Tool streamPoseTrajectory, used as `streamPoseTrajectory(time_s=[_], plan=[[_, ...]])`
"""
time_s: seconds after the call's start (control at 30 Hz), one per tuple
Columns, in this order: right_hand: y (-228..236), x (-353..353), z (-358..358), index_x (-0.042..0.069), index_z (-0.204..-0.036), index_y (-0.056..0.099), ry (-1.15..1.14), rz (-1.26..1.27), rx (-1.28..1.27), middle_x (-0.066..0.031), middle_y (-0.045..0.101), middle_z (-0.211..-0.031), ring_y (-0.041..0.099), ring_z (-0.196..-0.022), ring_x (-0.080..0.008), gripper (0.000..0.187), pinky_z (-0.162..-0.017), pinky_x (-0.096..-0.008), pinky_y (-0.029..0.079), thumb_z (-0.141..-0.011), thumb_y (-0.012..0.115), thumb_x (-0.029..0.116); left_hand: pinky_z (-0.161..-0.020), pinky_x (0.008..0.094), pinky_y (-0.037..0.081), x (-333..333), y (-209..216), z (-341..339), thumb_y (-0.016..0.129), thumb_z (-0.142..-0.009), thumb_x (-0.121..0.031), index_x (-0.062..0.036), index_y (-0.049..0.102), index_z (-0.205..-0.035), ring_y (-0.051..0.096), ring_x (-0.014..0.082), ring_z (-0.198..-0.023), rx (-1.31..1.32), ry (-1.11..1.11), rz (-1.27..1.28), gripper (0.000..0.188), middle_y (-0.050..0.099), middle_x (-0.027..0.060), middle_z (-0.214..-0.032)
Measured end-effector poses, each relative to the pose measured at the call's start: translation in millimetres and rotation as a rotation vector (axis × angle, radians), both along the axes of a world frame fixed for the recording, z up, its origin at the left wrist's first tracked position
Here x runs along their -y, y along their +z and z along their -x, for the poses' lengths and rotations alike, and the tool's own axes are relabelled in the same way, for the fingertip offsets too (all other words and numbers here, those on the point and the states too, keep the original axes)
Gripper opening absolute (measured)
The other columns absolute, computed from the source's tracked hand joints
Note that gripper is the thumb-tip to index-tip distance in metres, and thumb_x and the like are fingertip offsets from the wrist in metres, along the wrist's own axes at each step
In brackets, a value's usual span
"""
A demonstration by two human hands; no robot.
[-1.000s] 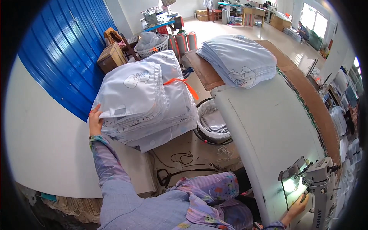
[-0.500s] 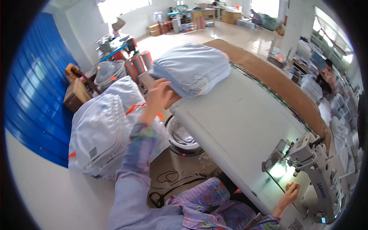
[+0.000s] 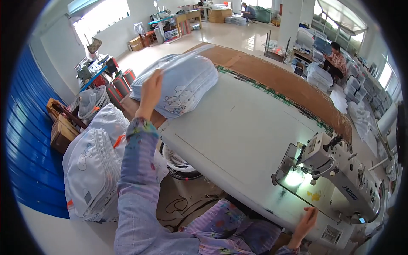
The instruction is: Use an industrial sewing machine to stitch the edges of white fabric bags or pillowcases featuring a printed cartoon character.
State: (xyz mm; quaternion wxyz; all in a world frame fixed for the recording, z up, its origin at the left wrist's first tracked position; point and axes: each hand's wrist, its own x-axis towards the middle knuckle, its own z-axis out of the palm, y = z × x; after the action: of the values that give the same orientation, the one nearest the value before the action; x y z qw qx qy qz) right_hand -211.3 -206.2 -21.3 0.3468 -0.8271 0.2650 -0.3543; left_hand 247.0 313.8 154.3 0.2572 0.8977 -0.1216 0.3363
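My left hand (image 3: 149, 91) is at the near left side of a stack of light-blue fabric pieces (image 3: 182, 85) with line-drawn embroidery, on the far left corner of the table. Its fingers are smeared by motion, so whether they grip the top piece is unclear. A blurred pale edge of fabric shows along the stack's top. My right hand (image 3: 305, 223) rests at the table's near edge, fingers loosely bent and a little apart, holding nothing. Just beyond it stands a sewing machine (image 3: 340, 178) with its lamp lit. A yellow patch (image 3: 313, 196) shows on the machine's bed.
A large bundle of white embroidered pieces (image 3: 91, 165) with orange ties stands left of the table (image 3: 229, 131). A brown board (image 3: 263, 76) runs along the far side. Below the near edge is a round bin (image 3: 180, 168). A person (image 3: 335, 61) sits at the far right.
The view has swung right, shifting the scene leftward. My left hand has moved up alongside the fabric stack. My right hand has drawn back from the machine bed toward the near edge.
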Motion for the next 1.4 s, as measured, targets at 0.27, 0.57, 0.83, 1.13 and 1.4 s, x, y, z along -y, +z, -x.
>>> streamPoseTrajectory(time_s=[0.27,0.57,0.83,1.13,1.4], plan=[[52,-111,-85,0.003,-0.142,0.057,0.519,-0.507,-0.083,-0.0051,0.073,-0.087,0.046,-0.065,-0.0042,0.04,-0.056,-0.0259,0.039,-0.102,0.061,0.005,-0.078,0.044,0.058,194,-75,224,0.059,-0.096,-0.011,-0.0084,0.066,-0.123,0.069,0.0321,-0.097,-0.278,-0.734,-0.32,0.028,0.069,0.009,-0.112],[47,-99,-76,-0.001,-0.141,0.06,0.335,-0.331,-0.35,-0.0134,0.063,-0.075,0.055,-0.065,-0.014,0.047,-0.063,-0.0323,0.048,-0.096,0.067,0.011,-0.108,0.0521,0.044,277,-113,242,0.061,-0.102,-0.025,-0.0092,0.064,-0.128,0.061,0.0352,-0.121,-0.514,-0.98,-0.188,0.03,0.063,0.0112,-0.128],[43,-93,-50,0.0,-0.129,0.065,0.159,-0.394,-0.283,-0.0203,0.071,-0.088,0.066,-0.07,-0.0231,0.033,-0.069,-0.0368,0.054,-0.098,0.067,0.011,-0.115,0.0664,0.032,318,-157,248,0.066,-0.094,-0.012,-0.012,0.059,-0.134,0.051,0.0315,-0.138,-0.34,-0.9,-0.24,0.04,0.057,0.0109,-0.14],[-103,-50,170,0.001,-0.111,0.068,-0.467,-0.016,-0.318,-0.0195,0.07,-0.105,0.069,-0.095,-0.0385,0.019,-0.082,-0.0398,0.055,-0.095,0.065,0.009,-0.122,0.0583,0.026,308,-153,239,0.055,-0.102,-0.01,-0.013,0.053,-0.148,0.046,0.0318,-0.144,-0.247,-0.83,-0.426,0.047,0.053,0.0116,-0.151],[-193,0,364,0.002,-0.097,0.073,-1.199,-0.282,-0.398,-0.0131,0.074,-0.083,0.072,-0.08,-0.0289,0.029,-0.078,-0.0409,0.055,-0.087,0.078,0.029,-0.122,0.0551,0.026,310,-155,245,0.049,-0.107,-0.014,-0.0133,0.054,-0.149,0.045,0.0311,-0.146,-0.254,-0.812,-0.47,0.042,0.053,0.0107,-0.152]])
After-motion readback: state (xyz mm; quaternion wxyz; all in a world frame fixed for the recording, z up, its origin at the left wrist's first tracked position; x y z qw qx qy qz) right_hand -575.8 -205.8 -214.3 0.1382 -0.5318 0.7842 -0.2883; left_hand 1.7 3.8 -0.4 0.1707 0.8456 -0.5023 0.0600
